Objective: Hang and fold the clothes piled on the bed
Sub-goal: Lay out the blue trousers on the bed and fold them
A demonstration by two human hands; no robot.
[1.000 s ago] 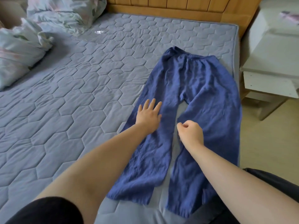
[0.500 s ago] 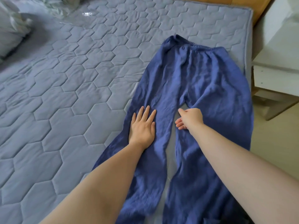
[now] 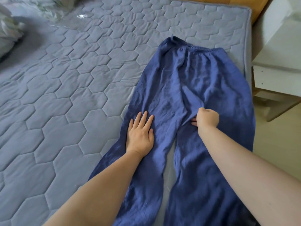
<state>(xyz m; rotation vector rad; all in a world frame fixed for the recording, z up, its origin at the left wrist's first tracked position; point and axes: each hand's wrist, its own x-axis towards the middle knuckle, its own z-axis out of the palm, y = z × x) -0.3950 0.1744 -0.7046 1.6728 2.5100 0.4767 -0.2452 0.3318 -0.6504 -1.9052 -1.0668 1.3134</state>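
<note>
Blue trousers (image 3: 192, 82) lie spread on the grey quilted mattress (image 3: 73, 98), waistband toward the headboard and legs toward me. My left hand (image 3: 140, 133) rests flat, fingers straight, on the left trouser leg. At the crotch, my right hand (image 3: 206, 119) has its fingers curled and pinches a fold of the blue cloth, which rises in a small ridge there.
Crumpled pale bedding (image 3: 9, 30) lies at the mattress's far left. A wooden headboard (image 3: 254, 8) runs along the top. A white bedside cabinet (image 3: 280, 51) stands right of the bed, above a beige floor (image 3: 280, 141).
My right hand has moved up from the gap between the legs to the crotch and taken hold of the cloth. My left hand stays flat on the left leg.
</note>
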